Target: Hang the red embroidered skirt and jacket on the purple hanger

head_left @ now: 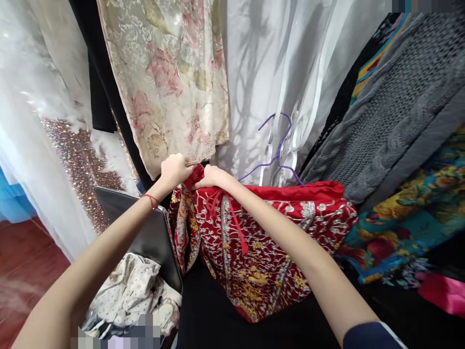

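A red skirt (254,242) with silver and gold embroidery hangs over a black surface, its top edge folded and a red drawstring dangling in front. My left hand (176,169) is closed at the left end of the waistband, its fingertips right beside the lower edge of a cream floral cloth (174,82). Close to it, my right hand (211,176) is closed on the red waistband near the drawstring. Fabric and fingers partly hide both grips. Behind the skirt's top edge stands a purple wire hanger (279,152), its lower part out of sight.
White drapes (250,72) hang behind. At the right are a grey cable-knit garment (395,92) and a teal floral cloth (407,223). A dark flat panel (145,237) leans at the left above crumpled dotted cloth (127,286). Reddish floor tiles (29,261) show at the lower left.
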`<state>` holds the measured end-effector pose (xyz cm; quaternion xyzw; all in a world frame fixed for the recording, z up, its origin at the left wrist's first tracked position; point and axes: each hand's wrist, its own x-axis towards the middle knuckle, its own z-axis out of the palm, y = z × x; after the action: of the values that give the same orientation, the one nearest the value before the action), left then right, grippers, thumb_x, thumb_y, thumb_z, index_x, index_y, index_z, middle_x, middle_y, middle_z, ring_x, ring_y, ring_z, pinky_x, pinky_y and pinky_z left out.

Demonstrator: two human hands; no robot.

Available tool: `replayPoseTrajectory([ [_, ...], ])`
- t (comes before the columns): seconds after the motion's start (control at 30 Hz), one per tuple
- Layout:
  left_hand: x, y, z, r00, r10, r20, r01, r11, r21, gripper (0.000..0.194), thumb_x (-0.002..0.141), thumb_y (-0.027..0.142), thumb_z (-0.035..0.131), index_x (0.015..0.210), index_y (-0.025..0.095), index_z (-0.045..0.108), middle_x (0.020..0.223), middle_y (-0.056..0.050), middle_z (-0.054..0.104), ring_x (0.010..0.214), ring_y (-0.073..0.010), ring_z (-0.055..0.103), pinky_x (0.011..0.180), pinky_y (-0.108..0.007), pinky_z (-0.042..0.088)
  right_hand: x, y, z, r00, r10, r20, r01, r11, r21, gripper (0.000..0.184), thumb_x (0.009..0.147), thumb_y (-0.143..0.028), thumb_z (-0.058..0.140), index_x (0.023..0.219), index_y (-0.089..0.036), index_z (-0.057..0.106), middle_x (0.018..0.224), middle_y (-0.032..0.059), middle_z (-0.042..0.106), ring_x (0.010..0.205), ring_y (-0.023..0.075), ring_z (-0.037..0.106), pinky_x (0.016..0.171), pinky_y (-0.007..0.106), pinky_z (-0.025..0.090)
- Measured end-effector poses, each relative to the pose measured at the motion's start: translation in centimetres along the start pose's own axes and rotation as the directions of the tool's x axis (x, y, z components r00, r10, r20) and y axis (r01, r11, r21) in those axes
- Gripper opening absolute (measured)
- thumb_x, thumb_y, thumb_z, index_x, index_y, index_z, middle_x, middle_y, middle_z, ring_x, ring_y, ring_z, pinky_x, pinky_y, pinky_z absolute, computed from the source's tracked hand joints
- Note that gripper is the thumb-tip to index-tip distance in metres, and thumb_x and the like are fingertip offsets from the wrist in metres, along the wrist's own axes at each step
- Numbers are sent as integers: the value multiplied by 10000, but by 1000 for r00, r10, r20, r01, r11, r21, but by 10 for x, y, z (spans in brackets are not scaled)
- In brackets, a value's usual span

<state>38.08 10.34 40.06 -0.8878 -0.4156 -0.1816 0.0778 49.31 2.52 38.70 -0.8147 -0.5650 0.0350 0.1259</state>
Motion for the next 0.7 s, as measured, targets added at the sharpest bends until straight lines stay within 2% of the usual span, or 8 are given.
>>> replayPoseTrajectory([
  [0.1, -16, 18, -11, 996, 83, 9, -83, 997, -8, 389, 901, 481, 542, 1044, 158, 704, 1040, -145, 743, 1019, -312, 687, 769, -344, 497, 13, 9, 0, 996, 82, -29, -82, 997, -9, 367, 851, -255, 701, 1183, -98, 716, 1177, 197, 731, 1087, 265, 713, 825, 253, 536],
  [0.2, -24, 23, -8, 997, 64, 38, -65, 998, 23, 598, 828, 457, 679, 1257, 57, 563, 1138, -217, 709, 1064, -344, 680, 786, -355, 504, 12, 19, -9, 981, 133, -143, -137, 991, -14, 333, 933, -136, 525, 1219, -84, 688, 1192, 230, 708, 1126, 279, 697, 855, 292, 536],
  [0.27, -25, 22, 2, 995, 37, 90, -43, 997, 67, 712, 797, 382, 722, 1331, -15, 470, 1169, -276, 684, 1089, -371, 674, 804, -373, 507, 6, 25, -17, 957, 150, -246, -160, 987, -21, 393, 969, -80, 387, 1255, -98, 658, 1232, 233, 680, 1168, 276, 673, 888, 319, 529],
  [0.33, -24, 22, 16, 990, 22, 141, -37, 994, 104, 639, 817, 274, 675, 1335, -38, 468, 1173, -299, 677, 1105, -380, 672, 831, -390, 504, -1, 34, -24, 924, 155, -351, -178, 983, -35, 457, 994, -62, 280, 1294, -120, 621, 1245, 226, 665, 1187, 275, 659, 912, 346, 520],
  [0.43, -23, 23, 42, 982, -11, 188, -16, 990, 139, 507, 843, 163, 568, 1311, -28, 535, 1193, -305, 668, 1148, -374, 659, 888, -407, 489, -6, 47, -31, 852, 182, -491, -247, 966, -72, 467, 1012, -73, 239, 1299, -125, 603, 1203, 217, 670, 1139, 272, 678, 897, 356, 522],
  [0.53, -23, 20, 65, 959, -47, 280, 7, 990, 141, 411, 847, 191, 560, 1202, 11, 661, 1177, -298, 684, 1135, -380, 667, 891, -416, 495, -11, 54, -31, 803, 208, -558, -316, 943, -104, 440, 1003, -60, 272, 1246, -101, 638, 1226, 233, 643, 1067, 256, 702, 870, 343, 527],
  [0.63, -17, 12, 75, 933, -81, 352, 35, 990, 134, 354, 835, 240, 584, 1095, 59, 742, 1125, -279, 716, 1072, -387, 694, 854, -430, 520, -20, 53, -28, 822, 200, -533, -337, 926, -171, 444, 981, -36, 288, 1231, -66, 654, 1286, 273, 604, 1102, 276, 683, 876, 364, 527],
  [0.7, -11, 6, 72, 926, -93, 367, 47, 990, 132, 353, 812, 242, 606, 1088, 79, 754, 1118, -263, 727, 1056, -385, 700, 842, -431, 533, -25, 53, -29, 868, 166, -469, -302, 925, -230, 429, 976, -52, 320, 1258, -40, 643, 1274, 308, 610, 1156, 316, 653, 891, 408, 525],
])
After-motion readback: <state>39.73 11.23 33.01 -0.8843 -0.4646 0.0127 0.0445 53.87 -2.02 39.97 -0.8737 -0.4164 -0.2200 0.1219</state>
